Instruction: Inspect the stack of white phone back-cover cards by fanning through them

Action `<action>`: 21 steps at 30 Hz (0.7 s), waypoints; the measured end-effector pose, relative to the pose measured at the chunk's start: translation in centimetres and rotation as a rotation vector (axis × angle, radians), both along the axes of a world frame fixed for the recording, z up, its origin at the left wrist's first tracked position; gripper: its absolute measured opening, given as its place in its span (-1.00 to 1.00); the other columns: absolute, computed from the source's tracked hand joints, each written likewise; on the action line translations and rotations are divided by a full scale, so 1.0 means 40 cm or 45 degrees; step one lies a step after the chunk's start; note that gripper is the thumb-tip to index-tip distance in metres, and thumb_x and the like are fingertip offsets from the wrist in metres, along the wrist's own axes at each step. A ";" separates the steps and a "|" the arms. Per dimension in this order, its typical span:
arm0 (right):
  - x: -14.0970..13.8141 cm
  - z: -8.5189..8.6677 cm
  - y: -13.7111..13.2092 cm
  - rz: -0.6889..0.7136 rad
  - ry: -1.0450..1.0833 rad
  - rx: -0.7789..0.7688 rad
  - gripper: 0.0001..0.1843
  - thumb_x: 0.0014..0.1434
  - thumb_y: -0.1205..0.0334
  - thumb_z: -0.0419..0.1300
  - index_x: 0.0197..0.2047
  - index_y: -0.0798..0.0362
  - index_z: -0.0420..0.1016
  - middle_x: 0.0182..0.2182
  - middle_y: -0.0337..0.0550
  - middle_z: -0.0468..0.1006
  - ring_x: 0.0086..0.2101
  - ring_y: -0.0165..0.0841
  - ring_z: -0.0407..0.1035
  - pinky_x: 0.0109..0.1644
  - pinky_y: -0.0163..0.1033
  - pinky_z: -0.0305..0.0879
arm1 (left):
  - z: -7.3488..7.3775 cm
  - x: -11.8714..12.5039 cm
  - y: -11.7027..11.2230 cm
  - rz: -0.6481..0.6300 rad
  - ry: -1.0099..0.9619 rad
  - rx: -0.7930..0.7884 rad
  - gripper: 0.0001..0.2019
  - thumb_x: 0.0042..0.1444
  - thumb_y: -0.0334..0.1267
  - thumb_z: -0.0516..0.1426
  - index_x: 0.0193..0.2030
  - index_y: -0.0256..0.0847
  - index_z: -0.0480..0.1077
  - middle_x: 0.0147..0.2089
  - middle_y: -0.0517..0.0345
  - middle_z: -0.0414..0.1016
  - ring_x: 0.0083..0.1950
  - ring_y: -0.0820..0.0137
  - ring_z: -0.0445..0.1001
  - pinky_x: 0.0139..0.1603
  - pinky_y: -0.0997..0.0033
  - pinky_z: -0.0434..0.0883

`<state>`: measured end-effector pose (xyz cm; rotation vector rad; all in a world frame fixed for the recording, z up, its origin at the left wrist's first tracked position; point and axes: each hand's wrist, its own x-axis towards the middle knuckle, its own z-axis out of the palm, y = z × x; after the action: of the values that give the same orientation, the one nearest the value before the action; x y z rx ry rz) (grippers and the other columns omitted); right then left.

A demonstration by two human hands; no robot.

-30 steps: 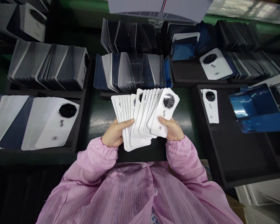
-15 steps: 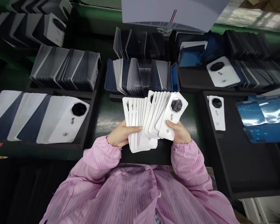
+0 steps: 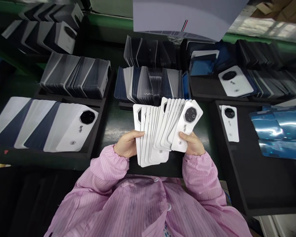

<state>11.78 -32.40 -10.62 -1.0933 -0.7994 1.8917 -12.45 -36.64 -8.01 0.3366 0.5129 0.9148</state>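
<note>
A fan of several thin white phone back panels [image 3: 154, 138] spreads between my hands. On the front panel at the right, a dark camera area, dark lettering and a round mark are printed. My left hand [image 3: 126, 143] grips the fan's left side, its thumb lying over the faces. At the other end my right hand [image 3: 195, 144] pinches the lower part of the front panels with the thumb on top. The fingers behind the panels are hidden on both sides.
Fanned white and dark blue panels [image 3: 74, 131] fill a black tray at left. Packed panel rows [image 3: 148, 84] stand ahead. At right, a black tray [image 3: 261, 184] holds one white panel [image 3: 230, 126] and blue film-covered sheets [image 3: 281, 131]. A white sheet [image 3: 162, 16] hangs over the back.
My left thumb has slid toward the left edge of the fan. The whole view has shifted slightly, and both hands still hold the panels.
</note>
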 end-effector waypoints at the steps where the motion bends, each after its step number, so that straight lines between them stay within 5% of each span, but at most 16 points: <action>1: 0.002 0.002 -0.002 -0.021 -0.008 0.004 -0.34 -0.14 0.20 0.44 0.07 -0.03 0.42 -0.08 -0.09 0.61 -0.01 -0.06 0.46 0.09 0.10 0.42 | 0.001 0.000 0.000 -0.010 -0.009 0.009 -0.61 -0.11 -0.22 0.22 -0.09 -0.32 0.49 -0.10 -0.10 0.60 0.15 -0.11 0.42 0.21 -0.07 0.31; 12: 0.036 0.038 -0.034 -0.005 -0.106 0.132 -0.49 -0.09 0.12 0.43 -0.03 -0.06 0.49 -0.13 -0.10 0.63 -0.09 -0.02 0.51 -0.02 0.12 0.50 | 0.007 0.014 -0.006 -0.013 -0.046 0.047 -0.52 -0.40 -0.35 0.06 -0.21 -0.28 0.50 -0.13 -0.03 0.61 0.06 -0.12 0.47 0.06 -0.05 0.41; 21: 0.070 0.054 -0.049 0.147 -0.128 0.142 -0.69 0.00 0.14 0.39 -0.14 -0.08 0.55 -0.21 -0.14 0.66 -0.20 -0.09 0.57 -0.13 0.05 0.57 | -0.013 0.012 -0.021 -0.196 -0.096 0.097 -0.76 -0.42 -0.46 0.12 -0.49 -0.27 0.50 -0.44 0.04 0.60 -0.18 0.00 0.58 -0.25 0.20 0.51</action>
<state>14.58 -34.35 -8.48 -1.1000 -1.0320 1.8736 -11.96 -37.49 -8.51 0.4037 0.3776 0.7959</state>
